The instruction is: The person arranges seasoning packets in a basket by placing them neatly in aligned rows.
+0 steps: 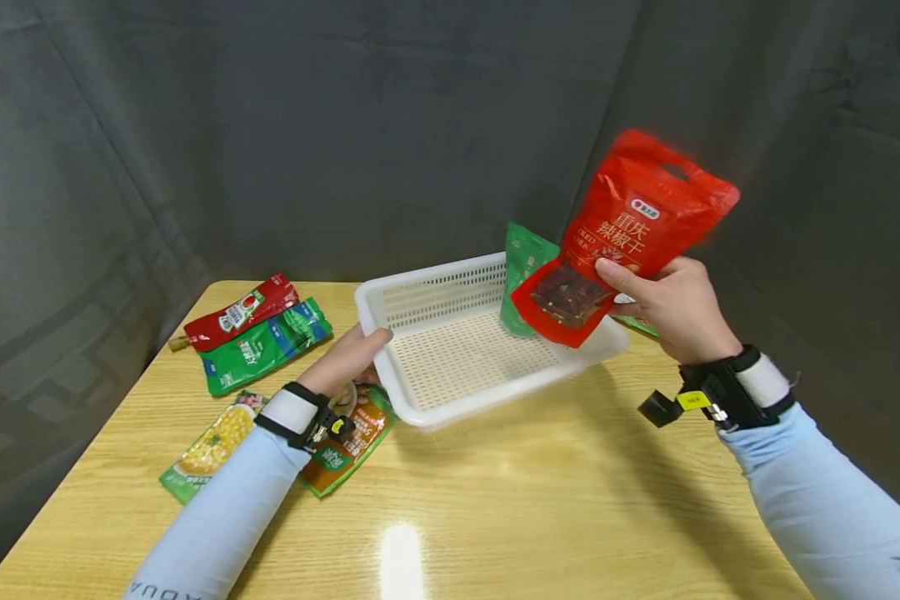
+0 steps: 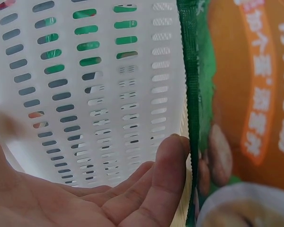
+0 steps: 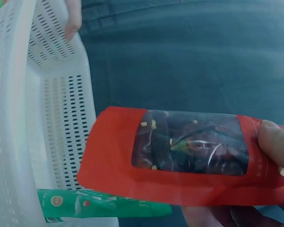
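My left hand [image 1: 347, 360] grips the left end of a white plastic basket [image 1: 471, 406], thumb over the rim. In the left wrist view its fingers [image 2: 168, 172] lie along the outside of the slotted wall, beside an orange-and-green packet. My right hand [image 1: 686, 308] pinches a red pouch of dried chilies [image 1: 630, 221] by its middle, thumb on the front. The pouch hangs tilted over the basket's right end, its clear window [image 3: 189, 142] showing dark chilies. Inside that end a green pouch [image 1: 523, 262] stands upright, partly hidden behind the red one.
Left of the basket lie a red ketchup pouch [image 1: 243, 312] with a spout and a green-and-blue packet [image 1: 266, 346]. Nearer are a packet with a yellow corn picture [image 1: 213, 446] and an orange-brown packet [image 1: 352, 442]. Another green packet [image 1: 637, 323] shows behind the basket's right end.
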`<state>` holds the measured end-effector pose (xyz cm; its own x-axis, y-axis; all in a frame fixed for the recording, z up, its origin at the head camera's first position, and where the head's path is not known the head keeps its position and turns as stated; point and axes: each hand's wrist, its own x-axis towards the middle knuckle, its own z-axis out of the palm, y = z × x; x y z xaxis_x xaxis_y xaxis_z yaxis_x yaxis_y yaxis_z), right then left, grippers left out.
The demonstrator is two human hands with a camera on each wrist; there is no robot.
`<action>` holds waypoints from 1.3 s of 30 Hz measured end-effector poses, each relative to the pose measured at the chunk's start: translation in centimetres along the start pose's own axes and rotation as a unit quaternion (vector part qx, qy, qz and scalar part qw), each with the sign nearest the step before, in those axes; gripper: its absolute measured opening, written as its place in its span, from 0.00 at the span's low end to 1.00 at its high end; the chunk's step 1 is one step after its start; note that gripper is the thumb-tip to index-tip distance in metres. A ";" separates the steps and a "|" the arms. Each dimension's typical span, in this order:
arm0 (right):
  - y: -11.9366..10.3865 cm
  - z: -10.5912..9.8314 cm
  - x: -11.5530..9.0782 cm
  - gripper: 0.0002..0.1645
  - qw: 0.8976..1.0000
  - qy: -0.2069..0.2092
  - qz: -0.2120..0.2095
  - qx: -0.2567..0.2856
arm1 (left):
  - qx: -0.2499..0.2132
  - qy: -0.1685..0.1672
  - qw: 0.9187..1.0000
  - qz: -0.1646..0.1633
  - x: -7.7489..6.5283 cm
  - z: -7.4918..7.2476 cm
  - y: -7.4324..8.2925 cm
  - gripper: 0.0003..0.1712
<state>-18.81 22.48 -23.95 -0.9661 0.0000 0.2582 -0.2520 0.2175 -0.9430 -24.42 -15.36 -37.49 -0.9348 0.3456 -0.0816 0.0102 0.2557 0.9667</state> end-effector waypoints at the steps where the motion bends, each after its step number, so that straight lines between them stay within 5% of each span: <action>1: 0.1 0.3 0.3 0.33 1.000 0.000 0.001 -0.007 | -0.002 -0.001 1.000 0.000 0.0 0.0 0.0 0.30; 17: 4.3 5.5 3.8 0.39 0.995 -0.008 0.068 -0.078 | 0.005 0.007 1.000 -0.004 0.1 0.0 -0.1 0.31; 26: 5.6 8.0 5.1 0.31 0.985 -0.006 0.098 -0.143 | 0.003 -0.001 1.000 0.004 0.1 0.0 0.0 0.30; 34: 5.4 8.0 5.5 0.28 0.956 -0.031 0.054 -0.288 | 0.000 -0.005 1.000 0.009 0.2 -0.1 -0.1 0.30; 39: 5.2 7.8 5.8 0.31 0.942 -0.080 0.090 -0.314 | -0.001 -0.005 1.000 0.011 0.1 -0.1 -0.1 0.30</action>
<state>-26.18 16.04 -28.99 -0.9987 -0.0449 0.0234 -0.0494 0.7628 -0.6447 -24.51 -15.46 -37.59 -0.9306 0.3607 -0.0624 0.0301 0.2453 0.9690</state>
